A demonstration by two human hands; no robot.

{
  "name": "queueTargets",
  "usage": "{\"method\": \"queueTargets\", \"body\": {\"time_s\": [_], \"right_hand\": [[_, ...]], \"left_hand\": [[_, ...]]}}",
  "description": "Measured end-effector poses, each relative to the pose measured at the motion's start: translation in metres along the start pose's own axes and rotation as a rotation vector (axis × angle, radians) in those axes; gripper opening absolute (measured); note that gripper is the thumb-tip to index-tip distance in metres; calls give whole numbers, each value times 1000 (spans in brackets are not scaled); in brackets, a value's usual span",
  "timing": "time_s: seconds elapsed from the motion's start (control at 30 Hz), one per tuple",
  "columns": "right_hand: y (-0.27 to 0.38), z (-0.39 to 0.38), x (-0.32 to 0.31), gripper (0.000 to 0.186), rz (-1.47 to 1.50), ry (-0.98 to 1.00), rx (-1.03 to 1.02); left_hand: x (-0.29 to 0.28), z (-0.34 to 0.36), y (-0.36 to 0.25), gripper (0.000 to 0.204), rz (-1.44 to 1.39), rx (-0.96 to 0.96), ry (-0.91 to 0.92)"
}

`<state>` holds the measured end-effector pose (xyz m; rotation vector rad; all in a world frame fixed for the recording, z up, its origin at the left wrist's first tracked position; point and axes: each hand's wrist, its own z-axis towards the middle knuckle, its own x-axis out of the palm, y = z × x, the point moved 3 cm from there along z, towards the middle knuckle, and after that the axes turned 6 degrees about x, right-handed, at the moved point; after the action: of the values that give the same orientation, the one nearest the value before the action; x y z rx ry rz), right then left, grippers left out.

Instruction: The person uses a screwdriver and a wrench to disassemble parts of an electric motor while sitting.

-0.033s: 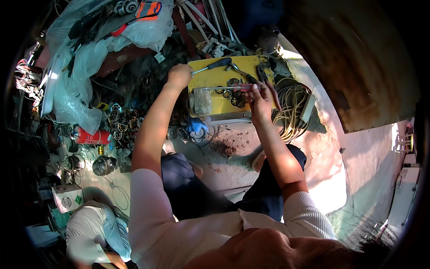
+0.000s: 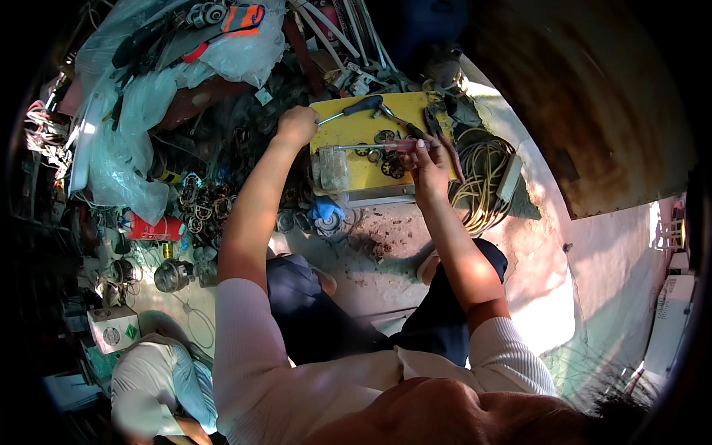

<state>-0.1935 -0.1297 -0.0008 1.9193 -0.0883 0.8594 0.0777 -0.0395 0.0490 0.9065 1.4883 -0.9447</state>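
Note:
My right hand (image 2: 428, 167) is closed round the pinkish-red, see-through handle of a screwdriver (image 2: 363, 147). Its shaft points left, over the top of a cloudy clear box-like piece (image 2: 334, 170) on a yellow board (image 2: 345, 133). At the board's upper left edge is my left hand (image 2: 298, 124), fingers curled closed; whatever they grip is hidden. A dark-handled screwdriver (image 2: 362, 105) lies on the board, its shaft reaching to my left hand. Several small dark ring-shaped parts (image 2: 391, 163) lie below the red screwdriver. Pliers (image 2: 434, 122) and another dark-handled tool (image 2: 404, 122) rest at the right.
A coil of yellowish cable (image 2: 482, 178) lies right of the board. Piled parts and clear plastic sheeting (image 2: 144, 159) crowd the left, with a red cylinder (image 2: 153, 226) below. A rusty panel (image 2: 586, 111) stands at right. Another person (image 2: 156, 378) is bent over at lower left.

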Motion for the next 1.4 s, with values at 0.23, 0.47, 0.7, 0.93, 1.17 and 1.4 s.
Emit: {"method": "queueTargets", "body": {"time_s": [0.23, 0.47, 0.7, 0.93, 1.17, 1.4], "right_hand": [[2, 0, -1, 29, 11, -7, 8], [1, 1, -1, 25, 32, -23, 34], [5, 1, -4, 25, -21, 9, 71], [12, -5, -6, 28, -67, -31, 118], [14, -3, -4, 28, -89, 15, 67], [10, 5, -8, 30, -154, 0, 39]], "left_hand": [[-8, 32, -48, 28, -121, 94, -75], [6, 69, -112, 26, 31, 596, -199], [-3, 82, -130, 14, 334, 668, -116], [-61, 22, -89, 18, -263, 178, -491], [-40, -85, -35, 30, -1777, -204, -468], [17, -124, -2, 38, -2018, -388, -551]]}}
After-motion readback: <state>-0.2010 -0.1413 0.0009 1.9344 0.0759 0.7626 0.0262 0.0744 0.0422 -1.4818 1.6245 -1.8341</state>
